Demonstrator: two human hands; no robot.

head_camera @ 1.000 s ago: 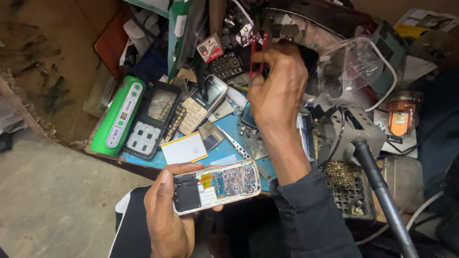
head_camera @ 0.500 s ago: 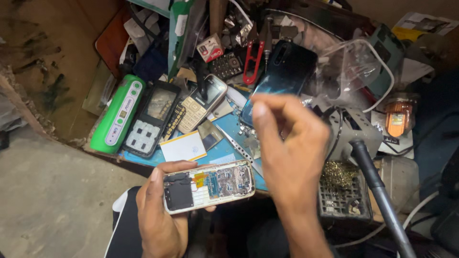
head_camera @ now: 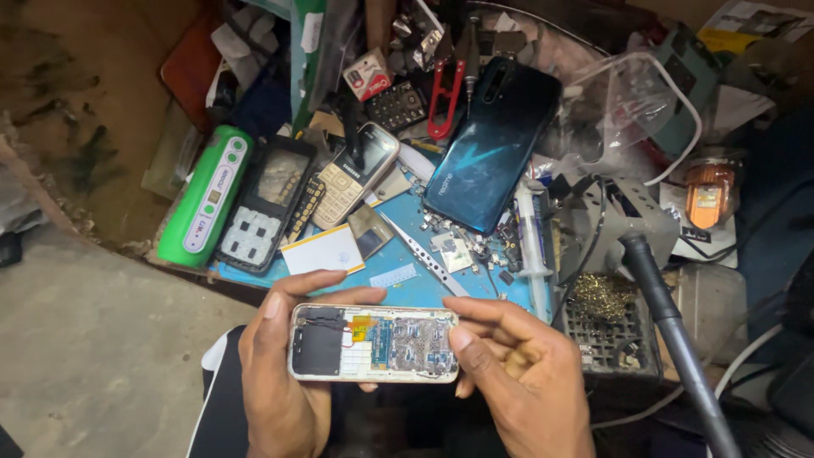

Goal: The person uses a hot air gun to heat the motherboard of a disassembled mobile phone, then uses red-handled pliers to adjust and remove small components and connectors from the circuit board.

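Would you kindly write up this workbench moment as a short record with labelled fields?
Setting: cluttered repair bench with a blue mat
Left hand: grips the left end of an opened phone, circuit board exposed
Right hand: thumb and fingers on the phone's right end
Behind the hands: white card, metal tweezers, syringe
Further back: dark blue phone back cover, keypad phone, black phone frame, green device, red cutters
Right side: black soldering handle
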